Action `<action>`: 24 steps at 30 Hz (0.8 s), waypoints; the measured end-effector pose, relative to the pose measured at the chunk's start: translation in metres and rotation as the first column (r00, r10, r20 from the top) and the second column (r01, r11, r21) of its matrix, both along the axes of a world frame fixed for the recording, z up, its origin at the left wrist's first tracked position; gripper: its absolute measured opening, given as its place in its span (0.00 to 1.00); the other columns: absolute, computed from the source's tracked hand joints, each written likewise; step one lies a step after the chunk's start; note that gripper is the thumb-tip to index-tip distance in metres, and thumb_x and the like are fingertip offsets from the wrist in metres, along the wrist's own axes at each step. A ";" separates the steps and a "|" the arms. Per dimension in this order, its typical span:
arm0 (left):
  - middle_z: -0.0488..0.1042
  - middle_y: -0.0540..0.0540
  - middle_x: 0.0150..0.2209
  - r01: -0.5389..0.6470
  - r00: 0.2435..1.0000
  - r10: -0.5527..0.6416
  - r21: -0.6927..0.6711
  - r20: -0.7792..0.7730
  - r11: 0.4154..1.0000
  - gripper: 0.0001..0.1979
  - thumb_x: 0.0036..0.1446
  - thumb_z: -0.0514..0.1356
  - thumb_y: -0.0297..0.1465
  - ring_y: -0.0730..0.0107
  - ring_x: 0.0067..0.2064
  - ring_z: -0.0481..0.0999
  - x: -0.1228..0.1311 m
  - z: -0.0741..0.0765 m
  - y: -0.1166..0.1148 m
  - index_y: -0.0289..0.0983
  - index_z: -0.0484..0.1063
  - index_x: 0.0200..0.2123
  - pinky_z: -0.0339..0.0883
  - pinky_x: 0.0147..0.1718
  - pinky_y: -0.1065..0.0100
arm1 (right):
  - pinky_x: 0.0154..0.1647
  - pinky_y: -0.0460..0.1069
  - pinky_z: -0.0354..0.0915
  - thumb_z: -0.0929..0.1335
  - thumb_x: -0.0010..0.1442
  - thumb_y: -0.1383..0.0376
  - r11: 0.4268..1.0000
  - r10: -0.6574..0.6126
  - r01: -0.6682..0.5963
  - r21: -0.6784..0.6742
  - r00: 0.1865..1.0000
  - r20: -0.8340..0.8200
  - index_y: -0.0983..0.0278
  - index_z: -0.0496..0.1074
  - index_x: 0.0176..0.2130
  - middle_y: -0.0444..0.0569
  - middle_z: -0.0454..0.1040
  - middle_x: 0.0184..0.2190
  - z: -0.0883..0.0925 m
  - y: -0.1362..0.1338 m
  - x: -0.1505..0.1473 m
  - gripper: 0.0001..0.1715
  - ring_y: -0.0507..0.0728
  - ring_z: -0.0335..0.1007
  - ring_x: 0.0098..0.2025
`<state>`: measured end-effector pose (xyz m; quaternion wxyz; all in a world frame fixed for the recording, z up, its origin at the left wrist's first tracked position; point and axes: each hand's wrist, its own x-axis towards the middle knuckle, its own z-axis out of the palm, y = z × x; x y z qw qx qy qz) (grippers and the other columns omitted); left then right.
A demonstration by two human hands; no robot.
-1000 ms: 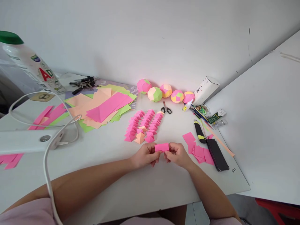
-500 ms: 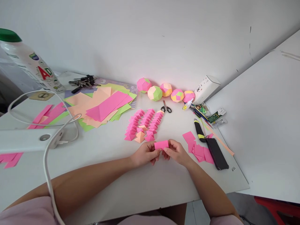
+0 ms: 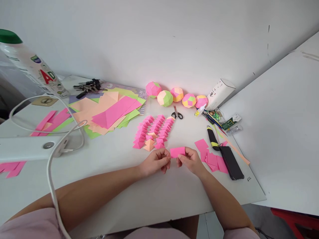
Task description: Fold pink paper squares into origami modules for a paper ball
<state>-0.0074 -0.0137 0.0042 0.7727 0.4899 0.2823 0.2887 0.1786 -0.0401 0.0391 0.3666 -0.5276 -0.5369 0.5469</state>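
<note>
A small pink paper rectangle [image 3: 177,152] is pinched between the thumb and fingers of my right hand [image 3: 191,161], just above the table. Beside its left edge is my left hand [image 3: 156,161], fingers curled in and thumb against them, with no paper visible in its grasp. Beyond both hands stand rows of small folded paper units [image 3: 153,132], mostly pink with a few peach ones. Several loose pink paper pieces [image 3: 211,159] lie to the right of my right hand.
Paper balls [image 3: 164,98] line the wall, with scissors [image 3: 177,113] in front. Coloured sheets [image 3: 112,111] and keys [image 3: 89,87] lie left. A white bottle [image 3: 32,66], power strip [image 3: 30,147] and cable [image 3: 50,172] are nearer. A cutter [image 3: 212,137] and phone [image 3: 231,162] sit right.
The pink paper has shifted right with my right hand. My left hand has come off the paper's left side, its fingers curling together.
</note>
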 end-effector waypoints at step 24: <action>0.72 0.49 0.28 -0.031 0.996 0.032 -0.017 0.082 0.999 0.18 0.54 0.59 0.45 0.75 0.21 0.71 0.000 0.006 0.002 0.35 0.64 0.37 0.61 0.22 0.70 | 0.25 0.47 0.64 0.65 0.60 0.63 0.801 -0.091 -0.206 0.563 0.886 0.454 0.62 0.75 0.31 0.48 0.74 0.24 -0.013 0.006 0.003 0.11 0.53 0.68 0.26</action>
